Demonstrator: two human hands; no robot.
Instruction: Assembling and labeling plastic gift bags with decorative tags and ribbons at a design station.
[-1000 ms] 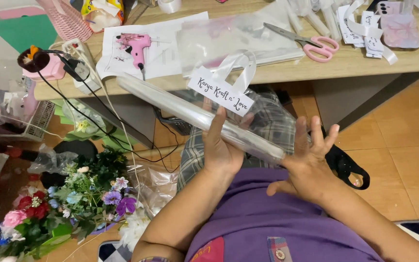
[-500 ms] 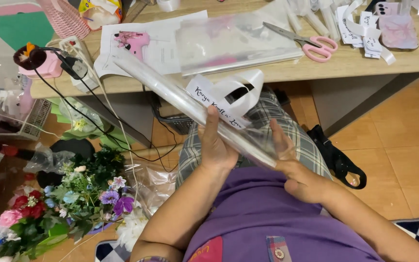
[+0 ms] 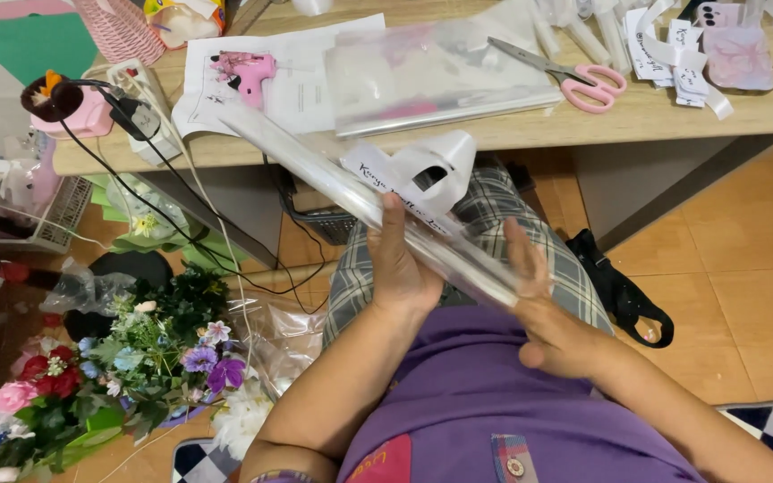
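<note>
A long rolled tube of clear cellophane (image 3: 315,170) runs from the desk edge down over my lap. My left hand (image 3: 400,264) presses flat against its middle, fingers up. My right hand (image 3: 539,300) lies along the lower end, fingers stretched on the roll. A white ribbon strip with handwriting (image 3: 422,170) curls on the roll just above my left hand. I sit with checked shorts and a purple shirt below.
The wooden desk (image 3: 637,116) carries pink scissors (image 3: 583,85), a pink glue gun (image 3: 245,72) on paper, a clear sheet stack (image 3: 431,76) and ribbon strips (image 3: 673,54). Artificial flowers (image 3: 136,358) lie on the floor left. A black strap (image 3: 624,291) lies right.
The roll's far end has swung up toward the desk. My right hand went from open beside the roll to lying on its lower end; the left hand stays on it.
</note>
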